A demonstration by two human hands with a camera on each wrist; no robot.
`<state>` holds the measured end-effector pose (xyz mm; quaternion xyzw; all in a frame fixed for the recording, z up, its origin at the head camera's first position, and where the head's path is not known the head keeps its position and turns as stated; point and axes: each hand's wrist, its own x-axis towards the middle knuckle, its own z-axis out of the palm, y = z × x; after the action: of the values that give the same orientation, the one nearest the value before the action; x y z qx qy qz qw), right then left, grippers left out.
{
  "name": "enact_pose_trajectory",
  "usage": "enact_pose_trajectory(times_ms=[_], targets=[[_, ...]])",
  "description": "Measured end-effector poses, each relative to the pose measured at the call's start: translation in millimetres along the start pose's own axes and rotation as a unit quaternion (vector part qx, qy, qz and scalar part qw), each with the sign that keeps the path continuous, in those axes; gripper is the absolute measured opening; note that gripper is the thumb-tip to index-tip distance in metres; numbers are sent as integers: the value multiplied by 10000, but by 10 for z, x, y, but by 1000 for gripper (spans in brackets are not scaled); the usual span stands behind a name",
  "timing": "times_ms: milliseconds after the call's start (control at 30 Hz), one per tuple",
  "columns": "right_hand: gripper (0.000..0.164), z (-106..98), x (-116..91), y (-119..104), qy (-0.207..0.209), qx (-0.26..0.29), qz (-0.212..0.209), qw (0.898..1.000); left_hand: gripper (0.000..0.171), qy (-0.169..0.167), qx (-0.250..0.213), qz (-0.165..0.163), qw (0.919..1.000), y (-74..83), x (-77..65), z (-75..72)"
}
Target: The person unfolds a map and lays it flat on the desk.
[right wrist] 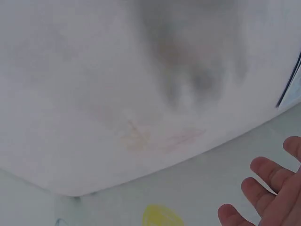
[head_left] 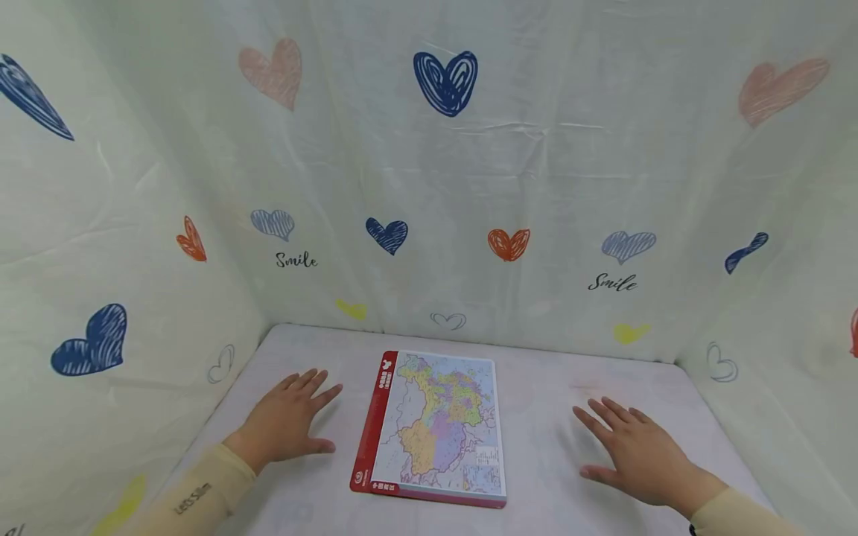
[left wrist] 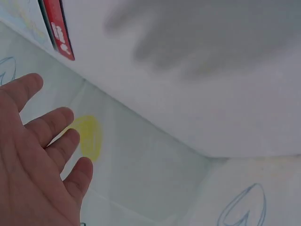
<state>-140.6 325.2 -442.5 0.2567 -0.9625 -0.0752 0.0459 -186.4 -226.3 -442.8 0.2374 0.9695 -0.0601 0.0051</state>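
white table (head_left: 539, 435), heart-print curtain (head_left: 442, 171) on three sides; map (head_left: 439, 420) between left grip (head_left: 288, 418) and right grip (head_left: 638, 455), fingers spread.

A multicoloured China map board (head_left: 437, 424) with a red side strip lies flat, face up, on the desk (head_left: 539, 447).

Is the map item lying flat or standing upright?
Flat: the map item shows its printed face upward, with tabletop visible all around.
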Motion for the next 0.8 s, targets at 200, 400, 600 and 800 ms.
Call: enact_pose_trajectory(times_ms=[200, 400, 600, 800], targets=[[83, 76, 173, -143, -193, 785, 403, 9959, 91, -202, -460, -181, 9986, 139, 81, 150], [81, 181, 451, -338, -216, 1337, 638, 9887, 89, -322, -1019, -422, 9934, 276, 179, 310], [82, 292, 656, -520, -429, 1731, 728, 9813, 89, -423, -1440, -574, 9870, 368, 283, 390], [84, 377, 792, -675, -654, 2022, 756, 9742, 85, -516, -1641, -656, 9829, 440, 351, 426]])
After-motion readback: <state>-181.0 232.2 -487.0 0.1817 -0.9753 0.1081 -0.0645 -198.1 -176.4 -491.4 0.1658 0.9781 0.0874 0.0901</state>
